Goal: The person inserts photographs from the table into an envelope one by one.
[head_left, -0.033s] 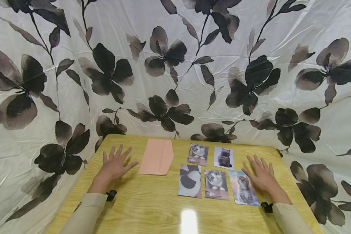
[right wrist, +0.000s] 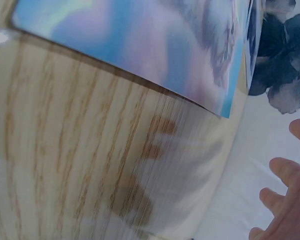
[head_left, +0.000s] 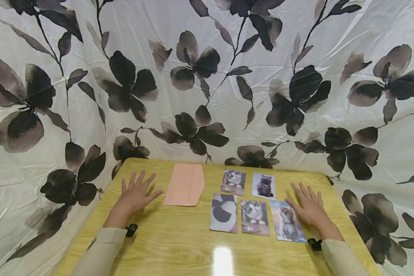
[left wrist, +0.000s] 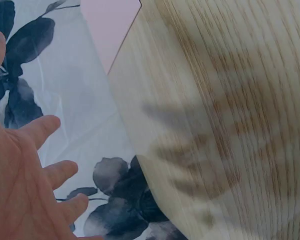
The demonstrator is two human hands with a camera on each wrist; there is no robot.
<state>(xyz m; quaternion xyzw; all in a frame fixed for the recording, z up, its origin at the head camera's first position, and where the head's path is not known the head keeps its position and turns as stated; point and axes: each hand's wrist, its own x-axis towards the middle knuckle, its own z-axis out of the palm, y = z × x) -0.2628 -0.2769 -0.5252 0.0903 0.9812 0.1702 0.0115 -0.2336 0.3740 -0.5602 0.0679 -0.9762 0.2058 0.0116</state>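
Note:
My left hand (head_left: pixel 133 197), fingers spread and holding nothing, is over the left part of the table, left of a salmon-pink envelope (head_left: pixel 183 186) with a pointed flap. In the left wrist view, its shadow falls on the wood beside it. On the right, my right hand (head_left: pixel 310 207) also has straight, spread fingers and holds nothing. Nearest to it is a photo card of a tabby kitten on a blue and pink background (head_left: pixel 286 224). Other photo cards lie flat: a dark grey cat (head_left: pixel 264 186), two white-and-grey cats (head_left: pixel 233 181) (head_left: pixel 255 218), and a black-and-white close-up (head_left: pixel 223 214).
A yellow wood-grain table (head_left: pixel 172 241) carries all of this, with a bright light reflection near its front. Behind and at both sides hangs a white cloth (head_left: pixel 241 122) printed with dark flowers. Each wrist wears a small black camera (head_left: pixel 132 230).

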